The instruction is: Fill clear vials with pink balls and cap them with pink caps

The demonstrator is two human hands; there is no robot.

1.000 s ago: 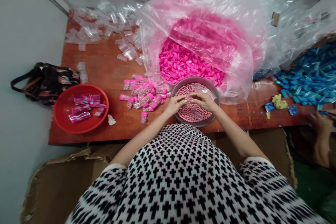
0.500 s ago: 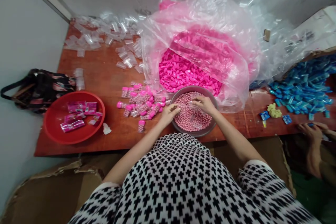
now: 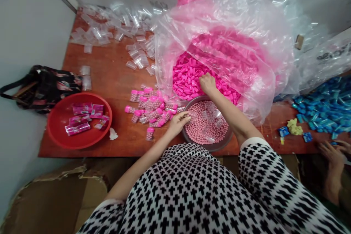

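My left hand [image 3: 179, 121] is at the left rim of a grey bowl [image 3: 229, 139], fingers pinched round a small clear plastic container, mostly hidden by them. Pink beads [image 3: 199, 131] fill the bowl, and several clear containers [image 3: 210, 137] lie on top of them. Beyond the bowl, my right hand [image 3: 207, 83] reaches into a heap of bright pink plastic caps [image 3: 186, 76] in a big clear bag [image 3: 263, 91]. Its fingers are curled down and closed, the tips hidden among the caps. Left of the bowl lies a pile of bead-filled containers with pink caps [image 3: 150, 106].
Empty clear containers [image 3: 139, 56] are scattered at the back left. A red basin [image 3: 57, 137] with pink packets stands beside a black patterned bag [image 3: 46, 89]. On the right lie blue pieces [image 3: 323, 113], a yellow lump [image 3: 294, 127] and another person's hands [image 3: 333, 151].
My right hand has moved from over the bead bowl, forward into the pink caps. My left hand stays at the bowl's left rim. The view has shifted slightly.
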